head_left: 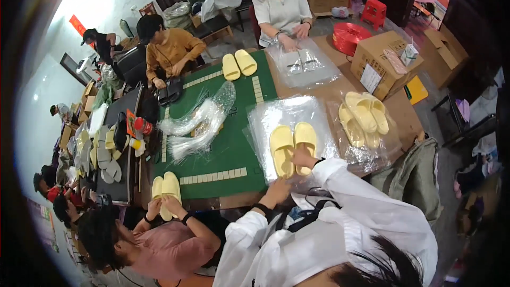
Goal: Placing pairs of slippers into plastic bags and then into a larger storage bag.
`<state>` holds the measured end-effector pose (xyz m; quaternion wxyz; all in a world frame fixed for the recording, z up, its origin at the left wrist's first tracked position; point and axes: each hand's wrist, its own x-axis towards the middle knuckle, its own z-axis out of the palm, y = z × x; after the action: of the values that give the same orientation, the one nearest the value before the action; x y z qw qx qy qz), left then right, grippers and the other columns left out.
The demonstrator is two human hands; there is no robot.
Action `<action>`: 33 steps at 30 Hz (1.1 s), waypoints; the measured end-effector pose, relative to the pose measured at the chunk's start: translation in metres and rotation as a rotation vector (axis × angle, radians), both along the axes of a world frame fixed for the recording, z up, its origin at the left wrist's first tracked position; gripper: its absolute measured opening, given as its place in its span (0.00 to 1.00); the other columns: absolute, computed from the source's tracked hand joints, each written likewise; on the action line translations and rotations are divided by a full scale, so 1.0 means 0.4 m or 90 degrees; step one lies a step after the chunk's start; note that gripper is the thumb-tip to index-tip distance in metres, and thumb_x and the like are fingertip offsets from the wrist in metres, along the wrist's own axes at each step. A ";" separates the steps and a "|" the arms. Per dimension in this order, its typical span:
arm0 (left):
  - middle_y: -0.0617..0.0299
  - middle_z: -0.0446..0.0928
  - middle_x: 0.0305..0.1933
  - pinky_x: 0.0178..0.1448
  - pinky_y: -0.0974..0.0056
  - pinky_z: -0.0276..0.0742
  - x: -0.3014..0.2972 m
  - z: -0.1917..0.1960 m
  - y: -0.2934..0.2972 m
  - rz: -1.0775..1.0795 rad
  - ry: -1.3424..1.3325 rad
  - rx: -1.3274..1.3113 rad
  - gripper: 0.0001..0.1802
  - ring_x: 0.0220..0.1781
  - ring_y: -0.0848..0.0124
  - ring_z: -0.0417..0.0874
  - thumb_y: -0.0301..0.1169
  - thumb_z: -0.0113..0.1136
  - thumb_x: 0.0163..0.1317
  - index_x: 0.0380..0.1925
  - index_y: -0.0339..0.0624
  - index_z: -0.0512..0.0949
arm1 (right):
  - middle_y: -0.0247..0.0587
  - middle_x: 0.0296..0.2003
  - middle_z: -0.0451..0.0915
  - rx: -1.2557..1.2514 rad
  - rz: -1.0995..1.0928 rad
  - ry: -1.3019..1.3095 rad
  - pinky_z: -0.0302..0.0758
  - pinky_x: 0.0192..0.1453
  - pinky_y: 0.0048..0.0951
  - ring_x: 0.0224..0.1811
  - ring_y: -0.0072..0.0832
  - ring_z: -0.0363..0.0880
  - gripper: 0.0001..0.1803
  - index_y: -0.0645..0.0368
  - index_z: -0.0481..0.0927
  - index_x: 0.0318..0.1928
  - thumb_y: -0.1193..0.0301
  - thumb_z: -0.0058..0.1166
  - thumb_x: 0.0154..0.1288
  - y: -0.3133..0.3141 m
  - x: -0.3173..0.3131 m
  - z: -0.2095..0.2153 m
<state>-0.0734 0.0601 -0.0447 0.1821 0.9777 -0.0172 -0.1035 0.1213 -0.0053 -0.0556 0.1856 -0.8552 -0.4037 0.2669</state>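
Observation:
A pair of yellow slippers, the left slipper (282,148) and the right slipper (305,137), lies on a stack of clear plastic bags (260,119) at the table's near edge. My right hand (304,158) reaches over the right slipper, its curled fingers at the inner edge of the left one. Just below the left slipper's near end is my left hand (277,191), fingers drawn together; what they pinch, if anything, is too small to make out. To the right, more yellow slippers (363,111) rest on clear plastic bags (372,154).
Thin clear strips (199,122) lie on the green mat (239,143), edged with rows of pale tiles (212,176). Co-workers handle slippers and bags at the left and far sides. A cardboard box (380,56) and red strap roll (350,37) stand at the far right.

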 end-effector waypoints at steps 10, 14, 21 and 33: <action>0.47 0.64 0.57 0.59 0.55 0.60 -0.003 -0.012 -0.073 -0.026 -0.054 0.203 0.16 0.58 0.54 0.64 0.33 0.48 0.50 0.37 0.42 0.79 | 0.55 0.44 0.67 0.099 -0.189 0.063 0.68 0.49 0.41 0.47 0.49 0.69 0.22 0.60 0.72 0.42 0.59 0.51 0.51 0.027 0.004 0.033; 0.44 0.63 0.58 0.60 0.54 0.60 0.010 -0.037 -0.049 -0.022 -0.086 0.040 0.19 0.58 0.51 0.64 0.32 0.47 0.53 0.47 0.47 0.74 | 0.50 0.44 0.68 0.424 -0.282 0.203 0.68 0.49 0.34 0.46 0.43 0.71 0.16 0.61 0.72 0.45 0.70 0.49 0.54 -0.041 0.025 0.061; 0.49 0.53 0.66 0.60 0.44 0.55 0.087 -0.051 -0.048 -0.004 -0.009 0.185 0.27 0.61 0.46 0.59 0.44 0.46 0.58 0.60 0.65 0.59 | 0.46 0.46 0.74 0.400 -0.245 0.167 0.68 0.52 0.29 0.47 0.33 0.72 0.16 0.63 0.73 0.47 0.77 0.45 0.56 -0.317 -0.002 0.231; 0.58 0.59 0.61 0.51 0.57 0.66 0.142 -0.057 0.031 -0.005 -0.170 0.166 0.31 0.53 0.55 0.66 0.46 0.56 0.52 0.52 0.36 0.67 | 0.35 0.35 0.79 0.197 -0.201 0.326 0.69 0.42 0.25 0.37 0.19 0.72 0.14 0.60 0.76 0.44 0.73 0.47 0.56 -0.534 -0.138 0.267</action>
<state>-0.0166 0.0724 -0.0673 0.0494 0.9980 -0.0313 0.0256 0.0662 -0.2190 0.0512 0.4478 -0.7742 -0.2423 0.3761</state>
